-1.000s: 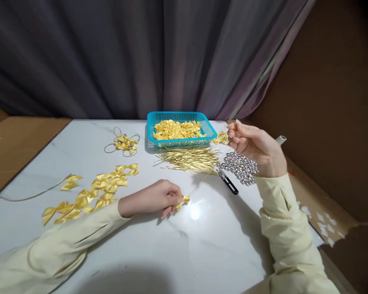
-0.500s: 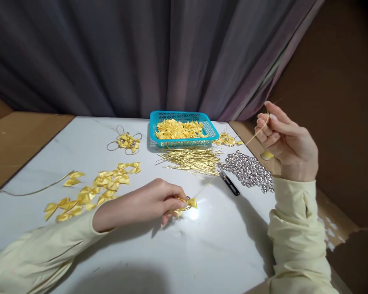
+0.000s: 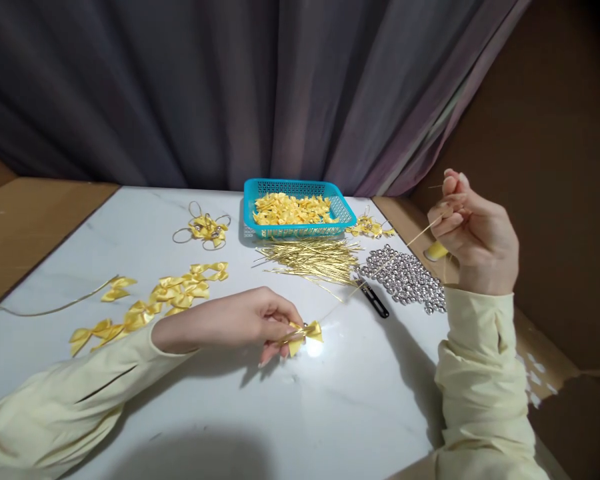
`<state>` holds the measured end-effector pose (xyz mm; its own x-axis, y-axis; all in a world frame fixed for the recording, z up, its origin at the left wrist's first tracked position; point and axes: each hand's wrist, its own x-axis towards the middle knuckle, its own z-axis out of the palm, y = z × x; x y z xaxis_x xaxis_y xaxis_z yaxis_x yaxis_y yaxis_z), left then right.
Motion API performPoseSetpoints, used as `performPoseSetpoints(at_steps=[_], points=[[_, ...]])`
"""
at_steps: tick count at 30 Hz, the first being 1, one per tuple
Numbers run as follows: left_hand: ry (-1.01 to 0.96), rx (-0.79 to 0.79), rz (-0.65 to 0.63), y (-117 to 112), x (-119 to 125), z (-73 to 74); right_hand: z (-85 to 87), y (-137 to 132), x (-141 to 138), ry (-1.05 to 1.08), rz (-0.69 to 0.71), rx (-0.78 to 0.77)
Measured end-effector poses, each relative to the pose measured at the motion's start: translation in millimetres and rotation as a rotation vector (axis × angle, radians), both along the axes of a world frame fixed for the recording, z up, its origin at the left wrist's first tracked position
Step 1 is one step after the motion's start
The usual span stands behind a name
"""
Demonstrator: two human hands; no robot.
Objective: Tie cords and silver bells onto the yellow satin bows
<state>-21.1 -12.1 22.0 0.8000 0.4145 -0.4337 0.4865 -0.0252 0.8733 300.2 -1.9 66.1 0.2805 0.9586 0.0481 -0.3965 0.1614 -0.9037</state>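
Observation:
My left hand (image 3: 263, 323) pinches a yellow ribbon bow (image 3: 313, 331) with gold wire through it, low over the white table. A silver bead shows at the bow's upper edge. Raised at the right, my right hand (image 3: 475, 230) is closed on a yellow thread (image 3: 420, 235), which runs taut down to the bow. A thin needle-like tip sticks out to the left of the right fingertips. Below the thread lie black thread snips (image 3: 374, 300) beside a heap of silver beads (image 3: 405, 277).
A blue basket (image 3: 300, 231) of yellow bows stands at the back, with gold wire pieces (image 3: 313, 260) before it. Loose bows (image 3: 180, 288) lie left. Bow-and-wire clusters (image 3: 209, 229) flank the basket. A yellow thread spool (image 3: 435, 251) sits by the right edge.
My right hand has curled its fingers around the thread and turned slightly. The thread now shows as a straighter line to the bow, and the bow has tilted a little in my left hand.

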Motion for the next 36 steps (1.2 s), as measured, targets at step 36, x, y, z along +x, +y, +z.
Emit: performPoseSetpoints(at_steps=[36], points=[[0.091, 0.749, 0.214, -7, -1, -15.6, -79.0, -51, -146, -0.324, 0.416, -0.177]])
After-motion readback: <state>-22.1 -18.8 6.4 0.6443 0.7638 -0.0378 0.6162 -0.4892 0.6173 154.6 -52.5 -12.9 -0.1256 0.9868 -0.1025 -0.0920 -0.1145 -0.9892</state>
